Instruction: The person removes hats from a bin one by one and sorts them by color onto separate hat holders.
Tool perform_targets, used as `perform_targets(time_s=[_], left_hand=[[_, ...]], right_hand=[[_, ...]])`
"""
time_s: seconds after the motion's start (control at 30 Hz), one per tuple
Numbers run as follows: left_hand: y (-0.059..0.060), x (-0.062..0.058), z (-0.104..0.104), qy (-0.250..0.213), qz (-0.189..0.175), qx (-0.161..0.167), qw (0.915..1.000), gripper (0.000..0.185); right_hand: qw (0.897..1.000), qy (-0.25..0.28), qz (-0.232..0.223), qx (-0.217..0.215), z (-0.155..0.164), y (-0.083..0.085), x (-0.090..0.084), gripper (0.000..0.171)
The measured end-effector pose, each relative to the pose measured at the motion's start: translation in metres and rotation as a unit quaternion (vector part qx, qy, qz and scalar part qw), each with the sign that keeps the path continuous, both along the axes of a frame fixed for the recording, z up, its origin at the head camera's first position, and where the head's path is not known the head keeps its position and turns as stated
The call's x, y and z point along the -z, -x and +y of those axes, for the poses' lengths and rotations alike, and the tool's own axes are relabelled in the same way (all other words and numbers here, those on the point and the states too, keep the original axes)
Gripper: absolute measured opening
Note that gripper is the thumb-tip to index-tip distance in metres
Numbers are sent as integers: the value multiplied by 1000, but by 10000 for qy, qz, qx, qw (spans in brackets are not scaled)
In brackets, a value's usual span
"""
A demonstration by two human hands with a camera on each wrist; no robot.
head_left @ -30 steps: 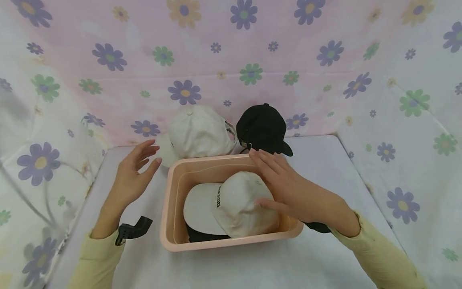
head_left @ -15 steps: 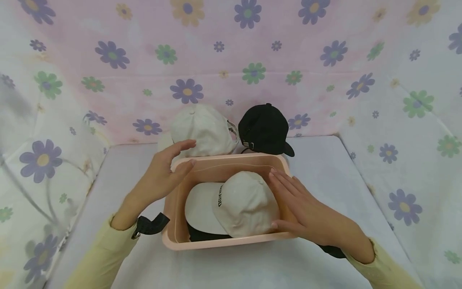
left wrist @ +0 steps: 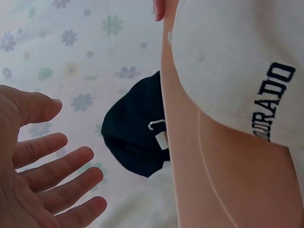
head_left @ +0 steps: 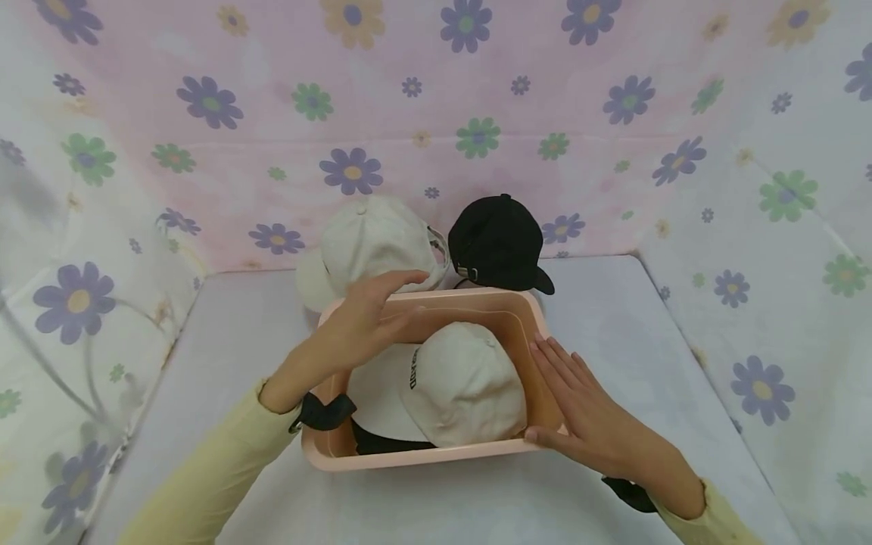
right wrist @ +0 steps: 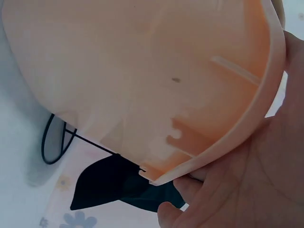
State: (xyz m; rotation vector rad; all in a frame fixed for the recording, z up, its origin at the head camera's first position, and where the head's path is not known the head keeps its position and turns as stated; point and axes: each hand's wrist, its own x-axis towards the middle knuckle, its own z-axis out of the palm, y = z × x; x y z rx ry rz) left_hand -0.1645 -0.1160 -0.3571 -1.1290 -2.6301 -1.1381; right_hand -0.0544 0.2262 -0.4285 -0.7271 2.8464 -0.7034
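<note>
A peach plastic bin [head_left: 320, 456] holds a cream baseball cap [head_left: 470, 386] with dark lettering on its front. Under that cap's brim, the edge of something black [head_left: 388, 445] shows. My left hand [head_left: 350, 329] is over the bin's left part, fingers spread and gripping nothing; the left wrist view shows its palm [left wrist: 47, 185] near a black cap [left wrist: 135, 128]. My right hand [head_left: 593, 412] lies with extended fingers against the bin's right end. Seen from the right wrist, the palm [right wrist: 247, 175] touches the underside of the bin's rim [right wrist: 247, 126].
Behind the bin, a second cream cap [head_left: 375, 235] and the black cap [head_left: 497, 242] stand side by side against the flowered backdrop [head_left: 436, 91]. A white-covered table [head_left: 613, 318] lies beneath. A thin black cord [right wrist: 90, 142] runs below the bin in the right wrist view.
My left hand has moved rightward from beside the bin to over it. My right hand has come down from above the cap to the bin's right end. The bin and caps stay in place.
</note>
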Motion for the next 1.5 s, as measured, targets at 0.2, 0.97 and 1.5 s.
perform_targets(time_s=[0.2, 0.97, 1.5], left_hand=[[5, 4, 18, -38, -172, 266, 9995, 45], [16, 49, 65, 893, -646, 1318, 9851, 48], [8, 57, 73, 1509, -1000, 880, 9795, 44]], right_hand=[[9996, -96, 272, 34, 1, -3, 6, 98], [9944, -406, 978, 30, -6, -2, 12, 94], [9940, -359, 1015, 193, -8, -4, 15, 93]])
